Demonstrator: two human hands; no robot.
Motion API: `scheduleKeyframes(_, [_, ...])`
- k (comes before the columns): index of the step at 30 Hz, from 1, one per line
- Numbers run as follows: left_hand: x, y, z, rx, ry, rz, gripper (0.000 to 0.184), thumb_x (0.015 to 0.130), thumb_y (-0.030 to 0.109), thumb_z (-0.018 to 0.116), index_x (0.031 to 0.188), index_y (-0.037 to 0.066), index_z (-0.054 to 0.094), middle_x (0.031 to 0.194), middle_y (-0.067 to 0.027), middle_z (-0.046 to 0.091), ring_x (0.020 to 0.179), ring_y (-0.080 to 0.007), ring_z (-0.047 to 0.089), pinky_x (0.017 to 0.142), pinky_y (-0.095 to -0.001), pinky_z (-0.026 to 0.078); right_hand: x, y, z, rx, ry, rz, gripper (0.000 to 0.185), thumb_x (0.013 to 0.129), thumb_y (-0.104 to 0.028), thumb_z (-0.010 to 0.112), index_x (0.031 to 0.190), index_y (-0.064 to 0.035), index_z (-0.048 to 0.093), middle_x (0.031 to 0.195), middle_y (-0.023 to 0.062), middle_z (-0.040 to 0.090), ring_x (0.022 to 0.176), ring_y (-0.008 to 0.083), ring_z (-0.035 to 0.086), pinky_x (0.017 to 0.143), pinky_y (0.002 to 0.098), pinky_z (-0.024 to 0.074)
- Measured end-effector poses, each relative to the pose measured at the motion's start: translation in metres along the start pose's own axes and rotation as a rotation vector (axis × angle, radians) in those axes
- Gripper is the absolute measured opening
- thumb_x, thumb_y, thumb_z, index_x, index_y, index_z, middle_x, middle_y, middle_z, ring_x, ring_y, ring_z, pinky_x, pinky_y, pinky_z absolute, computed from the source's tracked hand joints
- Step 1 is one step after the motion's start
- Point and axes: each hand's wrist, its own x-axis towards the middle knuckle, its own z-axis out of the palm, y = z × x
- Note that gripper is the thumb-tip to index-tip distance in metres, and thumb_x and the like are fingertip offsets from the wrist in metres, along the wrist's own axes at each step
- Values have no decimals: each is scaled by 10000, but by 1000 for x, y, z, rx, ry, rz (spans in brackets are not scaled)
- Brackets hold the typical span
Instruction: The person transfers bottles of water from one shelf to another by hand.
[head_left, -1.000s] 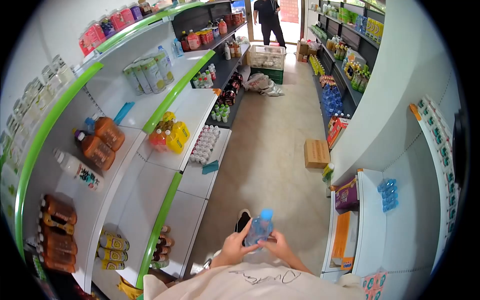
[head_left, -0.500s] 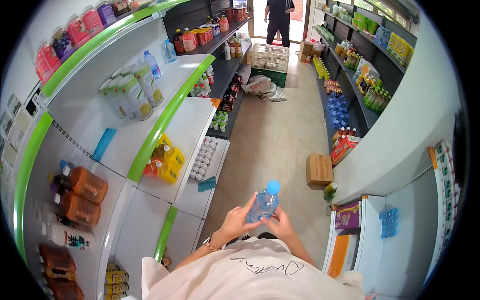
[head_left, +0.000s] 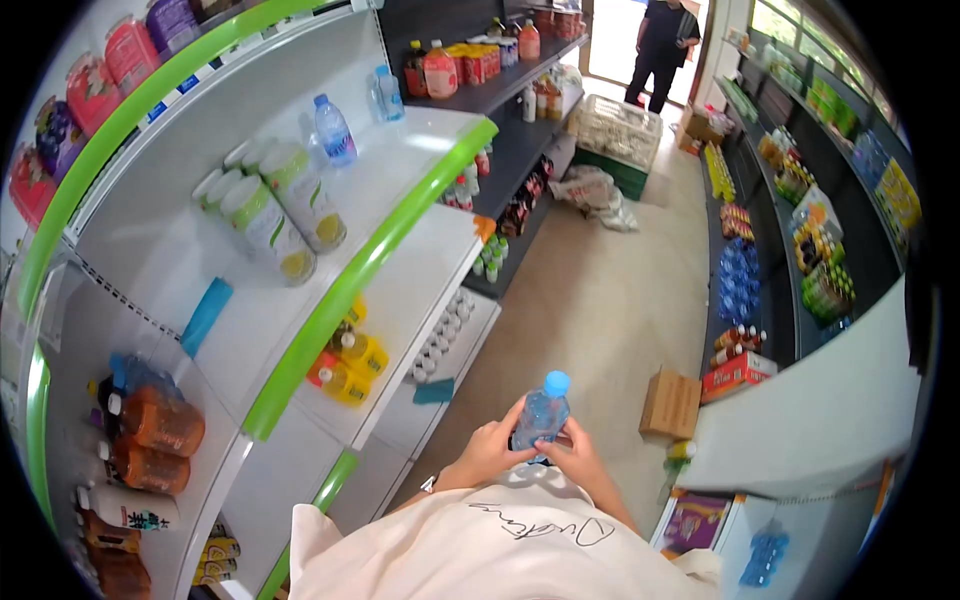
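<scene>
A small clear bottle with a blue cap (head_left: 543, 416) is held upright, slightly tilted, in front of my body at the lower middle. My left hand (head_left: 492, 446) wraps its left side, and my right hand (head_left: 576, 452) grips its right side with the thumb across the front. To the left, a white shelf (head_left: 400, 140) bears a labelled water bottle (head_left: 334, 132), another blue-capped bottle (head_left: 387, 95) and several green-and-white cans (head_left: 265, 228). Yellow bottles (head_left: 362, 352) stand on the shelf level below.
Dark shelves with drinks line the right side (head_left: 775, 210). A cardboard box (head_left: 671, 402) sits on the floor to the right. A crate (head_left: 618, 130) and plastic bag (head_left: 594, 192) lie along the aisle. A person in dark clothes (head_left: 664, 50) stands by the doorway.
The view has turned left and nearer to the left shelves, so the aisle and the person appear farther right. Both hands still hold the bottle.
</scene>
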Motion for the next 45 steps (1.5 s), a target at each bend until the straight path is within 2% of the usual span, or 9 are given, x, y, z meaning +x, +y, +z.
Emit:
scheduleKeyframes(4, [103, -10, -21, 42, -54, -121, 916, 733, 302, 761, 1454, 103, 234, 991, -222, 650, 890, -368, 651, 762, -402, 510, 99, -31, -43, -41, 8, -114, 562, 818, -120, 706, 1288, 40, 444, 1141, 161, 610, 1060, 215, 592, 959, 367, 450])
scheduleKeyframes(10, [238, -5, -46, 163, -61, -5, 880, 731, 309, 734, 1434, 61, 267, 986, -223, 651, 883, -393, 638, 766, -423, 504, 207, -66, -106, -70, 47, -224, 558, 825, -100, 696, 1302, 18, 431, 1140, 139, 610, 1056, 214, 592, 955, 368, 446])
scheduleKeyframes(13, [291, -2, -58, 176, 0, 88, 859, 746, 397, 707, 1428, 99, 276, 761, -250, 626, 726, -429, 624, 644, -482, 492, 251, -92, -132, -58, 11, -249, 570, 825, -103, 699, 1313, 9, 426, 1143, 132, 608, 1052, 204, 589, 952, 365, 448])
scheduleKeyframes(24, [462, -4, -172, 360, 161, 168, 844, 751, 341, 722, 1385, 31, 260, 933, -214, 657, 748, -394, 650, 623, -435, 515, 451, -215, -159, -161, -133, -510, 693, 787, -142, 746, 1371, -25, 390, 1142, 143, 624, 1053, 225, 613, 944, 370, 468])
scheduleKeyframes(27, [515, 2, -210, 392, 225, 182, 775, 737, 276, 748, 1333, 9, 329, 981, -207, 654, 843, -381, 650, 710, -416, 518, 520, -244, -162, -195, -173, -546, 693, 779, -131, 744, 1365, -31, 388, 1151, 155, 617, 1067, 233, 612, 917, 370, 484])
scheduleKeyframes(29, [546, 7, -237, 332, 223, 80, 688, 735, 211, 761, 1281, 8, 395, 1038, -200, 642, 956, -339, 645, 817, -398, 510, 569, -260, -160, -160, -251, -576, 674, 776, -94, 723, 1357, -31, 387, 1168, 167, 605, 1096, 238, 599, 890, 363, 501])
scheduleKeyframes(32, [613, -7, -290, 306, 465, -39, 663, 747, 184, 760, 1279, 7, 406, 1064, -186, 634, 976, -293, 646, 843, -388, 514, 691, -305, -137, -173, -383, -661, 658, 782, -84, 700, 1355, -17, 382, 1202, 183, 588, 1119, 267, 585, 877, 376, 513])
scheduleKeyframes(36, [646, -82, -322, 170, 604, -33, 643, 750, 142, 763, 1279, 9, 422, 1120, -162, 612, 1022, -255, 624, 870, -370, 514, 772, -315, -106, -243, -504, -785, 655, 782, -155, 706, 1337, -4, 391, 1211, 221, 574, 1091, 337, 590, 868, 388, 509])
scheduleKeyframes(45, [685, -169, -379, 104, 980, -147, 588, 741, 93, 757, 1257, 10, 488, 1218, -121, 578, 1122, -244, 568, 880, -356, 507, 910, -309, -34, -203, -783, -824, 655, 771, -200, 732, 1313, -6, 418, 1112, 194, 622, 969, 301, 637, 761, 346, 498])
